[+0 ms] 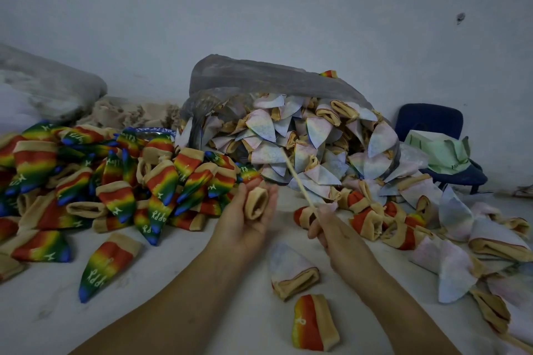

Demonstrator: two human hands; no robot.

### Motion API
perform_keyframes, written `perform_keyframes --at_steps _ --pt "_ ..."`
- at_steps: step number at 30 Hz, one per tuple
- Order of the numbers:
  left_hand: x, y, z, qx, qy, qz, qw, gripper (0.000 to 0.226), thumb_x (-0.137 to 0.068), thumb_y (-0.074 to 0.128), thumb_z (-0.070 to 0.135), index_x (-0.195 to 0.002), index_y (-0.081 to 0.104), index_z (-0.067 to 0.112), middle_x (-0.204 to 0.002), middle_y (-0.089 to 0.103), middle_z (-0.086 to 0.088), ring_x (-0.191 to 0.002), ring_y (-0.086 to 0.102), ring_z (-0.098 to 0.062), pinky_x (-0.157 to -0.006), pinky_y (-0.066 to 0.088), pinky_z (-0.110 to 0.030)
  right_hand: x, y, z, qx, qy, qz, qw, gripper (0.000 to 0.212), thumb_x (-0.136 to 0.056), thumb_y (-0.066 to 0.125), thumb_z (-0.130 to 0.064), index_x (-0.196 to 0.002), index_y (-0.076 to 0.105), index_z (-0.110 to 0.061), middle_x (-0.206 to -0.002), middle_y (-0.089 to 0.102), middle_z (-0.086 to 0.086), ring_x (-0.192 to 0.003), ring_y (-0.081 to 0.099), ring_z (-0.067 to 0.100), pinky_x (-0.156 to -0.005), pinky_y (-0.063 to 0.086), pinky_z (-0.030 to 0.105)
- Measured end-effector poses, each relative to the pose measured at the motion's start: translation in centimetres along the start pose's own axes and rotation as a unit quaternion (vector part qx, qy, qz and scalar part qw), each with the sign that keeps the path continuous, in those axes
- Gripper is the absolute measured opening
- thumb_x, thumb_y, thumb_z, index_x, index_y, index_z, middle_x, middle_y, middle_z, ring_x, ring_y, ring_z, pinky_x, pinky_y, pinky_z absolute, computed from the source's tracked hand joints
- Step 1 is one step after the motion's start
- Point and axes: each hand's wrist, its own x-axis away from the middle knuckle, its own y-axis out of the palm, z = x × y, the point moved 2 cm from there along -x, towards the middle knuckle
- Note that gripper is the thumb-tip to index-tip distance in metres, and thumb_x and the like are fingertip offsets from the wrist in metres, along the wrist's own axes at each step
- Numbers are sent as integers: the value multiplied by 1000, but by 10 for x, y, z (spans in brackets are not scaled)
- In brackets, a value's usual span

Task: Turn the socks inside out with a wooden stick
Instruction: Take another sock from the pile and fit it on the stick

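- While the left hand [248,220] cradles one sock [256,203], its grip is curled round the fabric, with the tan cuff mouth open toward the wearer.
- Stick holder: right hand [326,229], grip pinched on the near end of the wooden stick [297,179].
- Stick axis: from that grip up and away, leaning left; the free tip lies beyond the sock, over pale socks [261,124] spilling from the bag [259,75].
- Sock position: just left of the stick grip, apart from the shaft.
- Judgement: the tip must draw back, then enter the cuff mouth.
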Motion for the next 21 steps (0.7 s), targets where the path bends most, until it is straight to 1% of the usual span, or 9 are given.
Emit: perform_keyframes --at_steps 2,3,5,8,11,15,18,20,21 --pt "-5 -4 12 45 2 28 999 34 -101 52 27 -107 65 -4 -96 73 -26 -77 75 -33 -55 61 -39 3 -5 0 116 -49 -12 992 37 -99 33 -42 -76 58 -28 -84 59 -13 -83 54 2 -70 43 25" --pt "-6 -5 16 58 2 35 998 36 -101 52 29 -106 64 -5 -89 73 -25 -72 75 -32 -53 61 -39 5 -6 -2 162 -69 -15 984 34 -98 35 -42 -76 58 -32 -85 61 -14 -85 55 0 -72 44 25" --pt "-8 -6 19 70 3 32 997 41 -98 56 34 -102 62 -7 -81 72 -26 -68 74 -33 -51 60 -38 6 -6 -5 239 -104 -16 965 32 -95 37 -46 -80 61 -31 -80 63 -13 -78 56 1 -67 46 27" --pt "-8 -3 20 63 9 19 998 45 -83 72 31 -101 61 -9 -79 72 -27 -72 74 -33 -55 61 -39 7 -5 -7 337 -133 7 932 36 -96 37 -49 -77 58 -26 -68 55 -5 -66 50 7 -54 34 24" --pt "-9 -2 18 44 9 13 999 50 -65 80 21 -100 61 -10 -77 71 -26 -74 74 -32 -63 62 -43 8 -2 -9 368 -131 20 920 35 -97 37 -49 -75 53 -27 -64 49 -7 -64 46 6 -50 26 22" --pt "-7 -2 8 -14 -9 11 1000 30 -73 75 7 -98 64 -7 -74 71 -23 -70 74 -28 -63 62 -44 8 6 -13 383 -130 15 915 35 -99 34 -48 -77 52 -28 -65 46 -8 -68 48 7 -51 28 22" --pt "-5 -1 4 -33 -16 11 999 13 -79 71 3 -78 70 -10 -69 69 -19 -67 74 -27 -64 62 -45 8 5 -15 395 -131 15 909 37 -99 33 -49 -76 53 -28 -64 45 -8 -67 47 6 -48 24 18" --pt "-4 0 3 -57 -15 8 998 19 -78 70 2 -62 72 -9 -69 68 -18 -68 74 -25 -66 63 -43 9 5 -17 399 -131 14 907 38 -99 33 -50 -71 48 -29 -63 44 -8 -66 46 6 -47 24 19" --pt "-4 1 3 -64 -13 9 998 24 -82 68 1 -60 72 -8 -69 67 -17 -67 74 -24 -64 63 -42 9 5 -18 403 -134 14 905 40 -99 33 -50 -66 43 -29 -61 42 -8 -64 44 5 -47 23 19"
